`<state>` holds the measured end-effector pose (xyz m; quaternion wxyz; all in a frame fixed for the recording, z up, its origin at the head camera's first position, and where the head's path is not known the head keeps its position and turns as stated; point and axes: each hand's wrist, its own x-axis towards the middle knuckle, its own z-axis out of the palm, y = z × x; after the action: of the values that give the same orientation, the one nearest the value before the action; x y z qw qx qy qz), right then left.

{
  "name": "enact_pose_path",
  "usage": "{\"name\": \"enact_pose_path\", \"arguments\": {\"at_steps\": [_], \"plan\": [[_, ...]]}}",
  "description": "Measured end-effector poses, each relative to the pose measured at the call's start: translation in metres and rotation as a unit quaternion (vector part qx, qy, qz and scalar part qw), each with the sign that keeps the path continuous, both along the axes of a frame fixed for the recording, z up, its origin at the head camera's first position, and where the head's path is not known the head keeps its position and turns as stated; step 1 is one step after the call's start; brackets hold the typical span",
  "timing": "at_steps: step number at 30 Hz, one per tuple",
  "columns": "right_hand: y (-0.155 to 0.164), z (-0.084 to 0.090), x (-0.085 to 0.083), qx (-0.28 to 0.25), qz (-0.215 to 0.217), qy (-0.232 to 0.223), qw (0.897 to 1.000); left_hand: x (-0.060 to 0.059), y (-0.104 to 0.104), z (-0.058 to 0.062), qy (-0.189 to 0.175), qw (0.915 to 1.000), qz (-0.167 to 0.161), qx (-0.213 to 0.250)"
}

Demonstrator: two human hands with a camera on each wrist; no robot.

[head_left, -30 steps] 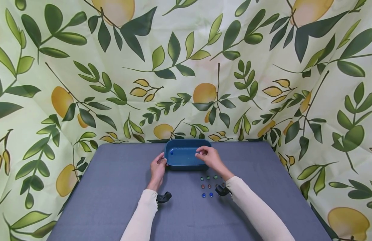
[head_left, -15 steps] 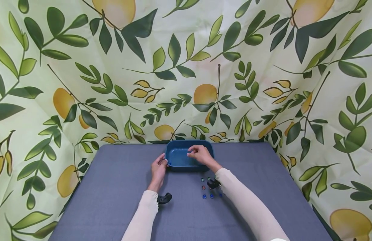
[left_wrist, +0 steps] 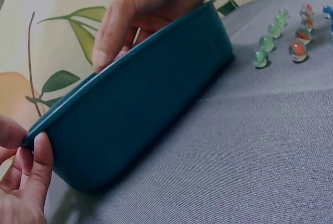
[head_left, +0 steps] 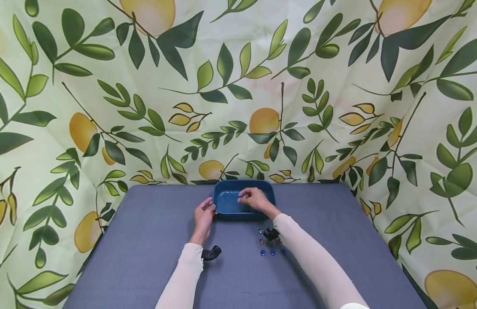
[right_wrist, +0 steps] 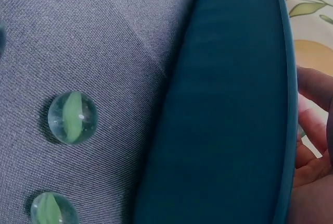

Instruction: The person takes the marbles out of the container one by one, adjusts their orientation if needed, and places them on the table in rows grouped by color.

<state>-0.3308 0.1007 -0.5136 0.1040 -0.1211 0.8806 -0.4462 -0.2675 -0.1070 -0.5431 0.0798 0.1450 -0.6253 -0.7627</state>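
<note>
A dark teal plastic tub (head_left: 244, 216) stands near the far edge of the table. My left hand (head_left: 203, 216) pinches its left rim between thumb and fingers, seen up close in the left wrist view. My right hand (head_left: 257, 201) is over the tub's inside, its fingertips drawn together below the rim. A small greenish glassy edge of a marble (right_wrist: 301, 131) shows between those fingers in the right wrist view; the rest is hidden. Right of centre on the table, in front of the tub, lie green marbles (left_wrist: 261, 58), orange-red marbles (left_wrist: 297, 50) and blue marbles (head_left: 263, 253) in rows.
A grey cloth covers the table (head_left: 153, 240). Behind and at both sides hangs a leaf-and-fruit patterned cloth (head_left: 207, 128). Black wrist camera mounts (head_left: 211, 253) project from the sleeves. The right forearm hides part of the marble rows in the head view.
My right hand has moved left, farther over the tub. A blue marble inside rolled to the near left corner and is now out of sight. My left hand keeps its grip on the rim.
</note>
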Motion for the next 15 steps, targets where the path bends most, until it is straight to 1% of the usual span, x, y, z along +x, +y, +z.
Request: {"name": "enact_pose_path", "arguments": {"at_steps": [4, 9, 15], "plan": [[0.0008, 0.0021, -0.0019, -0.001, -0.001, 0.007, 1.0, -0.0015, 0.0001, 0.0012, 0.0, 0.9999, 0.001, 0.016], [0.0013, 0.0058, -0.0046, 0.011, -0.009, 0.02, 1.0, -0.0017, 0.0002, 0.001, 0.001, 0.9998, 0.002, 0.02], [0.0011, 0.0087, -0.0048, 0.021, -0.016, 0.017, 1.0, -0.0028, -0.0001, -0.0014, -0.005, 0.9996, 0.004, 0.026]]}}
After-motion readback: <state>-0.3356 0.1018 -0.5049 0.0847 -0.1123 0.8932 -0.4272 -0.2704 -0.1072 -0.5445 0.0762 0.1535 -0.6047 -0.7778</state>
